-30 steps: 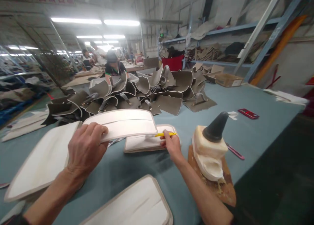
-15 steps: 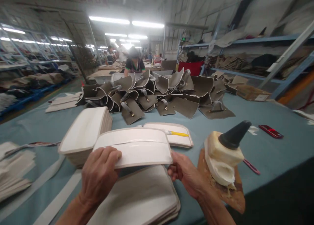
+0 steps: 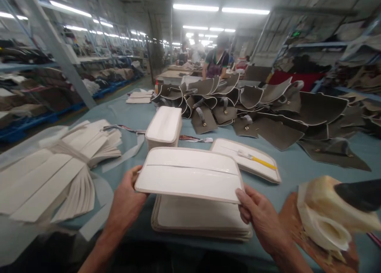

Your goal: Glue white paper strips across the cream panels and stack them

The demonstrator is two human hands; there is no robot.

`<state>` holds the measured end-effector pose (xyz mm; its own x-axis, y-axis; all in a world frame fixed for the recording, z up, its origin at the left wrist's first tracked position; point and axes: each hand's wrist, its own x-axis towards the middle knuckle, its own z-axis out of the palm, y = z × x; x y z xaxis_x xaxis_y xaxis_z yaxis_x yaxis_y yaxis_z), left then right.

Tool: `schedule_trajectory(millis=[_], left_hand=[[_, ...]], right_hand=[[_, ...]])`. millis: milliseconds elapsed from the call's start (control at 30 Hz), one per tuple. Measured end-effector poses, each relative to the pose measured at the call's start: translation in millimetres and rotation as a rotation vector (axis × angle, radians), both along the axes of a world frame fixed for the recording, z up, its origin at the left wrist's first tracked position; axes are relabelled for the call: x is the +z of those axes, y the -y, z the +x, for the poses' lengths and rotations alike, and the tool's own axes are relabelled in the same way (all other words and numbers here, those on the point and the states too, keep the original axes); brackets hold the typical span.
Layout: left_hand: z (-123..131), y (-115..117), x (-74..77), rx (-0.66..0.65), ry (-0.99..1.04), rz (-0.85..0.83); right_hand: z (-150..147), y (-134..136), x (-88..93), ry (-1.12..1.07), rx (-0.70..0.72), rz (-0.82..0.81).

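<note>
Between my two hands a white panel [image 3: 190,181] with rounded corners and a beige rim is held up, slightly tilted. A thin slit or seam runs lengthwise across it. My left hand [image 3: 127,199] is closed on the left edge, its fingertips partly hidden beneath. At the lower right corner, my right hand [image 3: 262,213] pinches the panel with the thumb on top. Directly below lies a stack of similar panels [image 3: 205,221]. Behind is a taller stack of white pieces [image 3: 163,124]. Just to its right, a yellow-handled tool [image 3: 263,161] rests on more white panels [image 3: 226,148].
A cream-coloured container with a black nozzle [image 3: 315,201] sits on a brown board [image 3: 290,213] at right. Bundled pale strips [image 3: 65,169] cover the left side. Grey-brown bag pieces [image 3: 268,110] are heaped across the back. Beyond them is another person [image 3: 217,60].
My view has swung left, showing the bundled strips. The panel's face has tilted more toward me, and my left hand has shifted from on top of it to its left edge.
</note>
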<state>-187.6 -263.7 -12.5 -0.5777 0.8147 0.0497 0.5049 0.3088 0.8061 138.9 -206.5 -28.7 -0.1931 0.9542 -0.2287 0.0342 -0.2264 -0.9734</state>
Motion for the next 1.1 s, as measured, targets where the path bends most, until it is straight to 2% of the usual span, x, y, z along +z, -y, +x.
schedule_trajectory(millis=[100,267,467,767,900,1033,1100], left_hand=[[2.7,16.8,-4.7,-0.131,0.163,-0.062],[12.5,37.5,-6.7,-0.299,0.213,-0.103],[19.1,45.4,-27.2,-0.314,-0.045,-0.091],[27.6,56.9,-54.9,-0.338,-0.183,-0.189],[22.9,60.7,-61.1,-0.397,-0.19,-0.22],[16.2,64.5,-62.7,-0.448,-0.19,-0.236],[13.7,66.1,-63.1,-0.467,-0.208,-0.256]], right_hand=[[3.7,7.3,-10.1,0.137,-0.019,0.011],[23.1,22.8,-20.4,0.329,-0.07,-0.034],[33.1,30.9,-33.0,0.48,-0.091,-0.088],[36.6,40.0,-42.8,0.56,-0.12,-0.054],[40.2,38.1,-47.2,0.542,-0.053,-0.088],[42.9,38.0,-53.8,0.552,-0.127,-0.074],[44.8,38.6,-56.1,0.558,-0.111,-0.106]])
